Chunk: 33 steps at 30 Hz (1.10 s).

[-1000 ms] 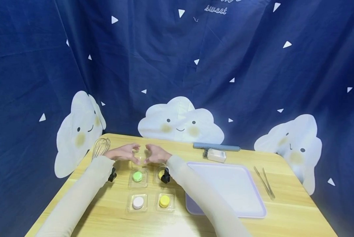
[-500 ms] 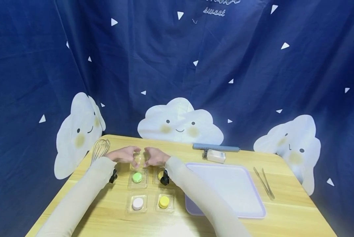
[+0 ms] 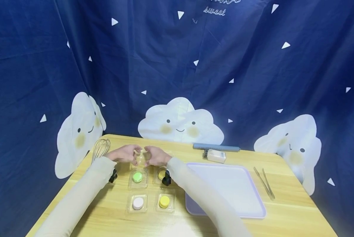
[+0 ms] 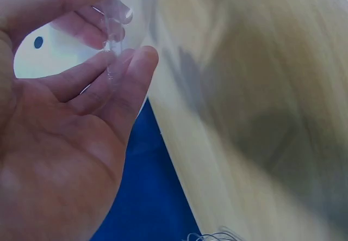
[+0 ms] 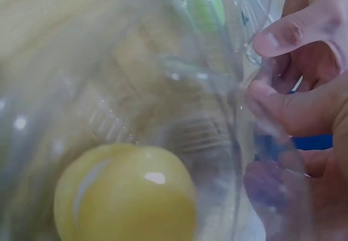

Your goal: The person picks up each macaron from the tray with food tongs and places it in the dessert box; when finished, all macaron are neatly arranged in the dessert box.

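Observation:
In the head view both hands meet at the table's far left, around a clear plastic piece point(image 3: 141, 160). My left hand point(image 3: 124, 153) grips its left side with curved fingers; the left wrist view shows the thin plastic edge point(image 4: 113, 31) between thumb and fingers. On the other side my right hand point(image 3: 157, 156) pinches it. Nearer stand several clear square boxes with macarons: green point(image 3: 137, 177), white point(image 3: 138, 203) and yellow point(image 3: 164, 201). Another yellow macaron point(image 5: 128, 197) lies under a clear dome in the right wrist view, partly hidden by the right wrist in the head view.
A whisk point(image 3: 100, 148) lies left of the left hand. Right of the boxes is a white tray point(image 3: 231, 187) with a lilac rim, partly under the right arm. Behind it are a blue rod point(image 3: 216, 147) and a small jar point(image 3: 216, 156); metal tongs point(image 3: 265, 184) lie at the right.
The fingers of both hands have drawn in slightly around the clear plastic piece. The boxes and other items stay in place, and the head view has shifted a little.

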### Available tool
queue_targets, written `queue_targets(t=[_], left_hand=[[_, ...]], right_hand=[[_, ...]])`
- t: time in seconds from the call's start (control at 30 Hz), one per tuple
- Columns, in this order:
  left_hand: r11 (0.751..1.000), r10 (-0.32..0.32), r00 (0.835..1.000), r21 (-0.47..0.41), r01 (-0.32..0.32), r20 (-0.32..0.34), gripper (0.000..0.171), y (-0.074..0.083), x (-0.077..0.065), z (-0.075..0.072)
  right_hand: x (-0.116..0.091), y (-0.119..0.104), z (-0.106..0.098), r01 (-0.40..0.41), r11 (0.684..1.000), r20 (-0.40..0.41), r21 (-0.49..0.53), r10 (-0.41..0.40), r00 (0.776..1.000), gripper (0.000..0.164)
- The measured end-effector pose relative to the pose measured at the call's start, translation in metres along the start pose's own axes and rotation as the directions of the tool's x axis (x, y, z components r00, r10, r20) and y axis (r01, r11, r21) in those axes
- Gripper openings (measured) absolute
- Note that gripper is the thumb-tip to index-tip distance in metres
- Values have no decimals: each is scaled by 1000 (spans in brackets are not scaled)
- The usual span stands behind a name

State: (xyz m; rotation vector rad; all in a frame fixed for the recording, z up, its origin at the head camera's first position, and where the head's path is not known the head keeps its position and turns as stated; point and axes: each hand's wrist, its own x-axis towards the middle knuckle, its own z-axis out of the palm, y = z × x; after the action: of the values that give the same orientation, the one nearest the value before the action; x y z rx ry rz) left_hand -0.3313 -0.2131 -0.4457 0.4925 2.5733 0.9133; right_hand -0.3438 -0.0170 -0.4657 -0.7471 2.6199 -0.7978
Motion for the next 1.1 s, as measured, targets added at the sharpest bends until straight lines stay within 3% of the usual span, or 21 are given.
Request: queue_targets(t=[0.27, 0.43, 0.5, 0.57, 0.63, 0.73, 0.8, 0.87, 0.93, 1.0, 1.1], left_hand=[[994, 105, 994, -29, -106, -37, 79, 10, -2, -10], [978, 106, 987, -169, -125, -118, 83, 12, 0, -11], [949, 70, 984, -294, -115, -161, 79, 10, 0, -10], [881, 34, 987, -461, -104, -156, 72, 9, -2, -10], [762, 32, 996, -643, -80, -86, 73, 8, -3, -9], [568, 114, 991, -823, -4, 73, 78, 8, -7, -10], [482, 198, 970, -876, 27, 138, 78, 11, -9, -11], [434, 286, 944, -901, 24, 163, 71, 14, -11, -12], [398, 354, 923, -918, 0, 153, 62, 16, -12, -12], [382, 412, 900, -924, -31, 140, 53, 18, -14, -12], [378, 458, 882, -923, -76, 115, 44, 18, -16, -12]], right_hand=[[-11, 1, -15, 78, 996, -84, 52, -73, 994, 82], [-20, 4, -22, 94, 995, -193, 16, -89, 977, 78], [-26, 7, -23, 123, 991, -271, -46, -131, 954, 79], [-31, 11, -25, 190, 963, -364, -193, -249, 898, 81], [-36, 14, -28, 241, 885, -431, -398, -412, 802, 82], [-42, 16, -34, 279, 676, -431, -682, -680, 593, 69], [-45, 15, -39, 283, 546, -384, -788, -796, 468, 59], [-47, 14, -43, 280, 442, -330, -852, -869, 368, 54], [-50, 13, -46, 268, 377, -294, -887, -906, 303, 53], [-52, 12, -47, 252, 339, -272, -906, -925, 267, 50], [-53, 13, -47, 253, 306, -248, -918, -940, 236, 47]])
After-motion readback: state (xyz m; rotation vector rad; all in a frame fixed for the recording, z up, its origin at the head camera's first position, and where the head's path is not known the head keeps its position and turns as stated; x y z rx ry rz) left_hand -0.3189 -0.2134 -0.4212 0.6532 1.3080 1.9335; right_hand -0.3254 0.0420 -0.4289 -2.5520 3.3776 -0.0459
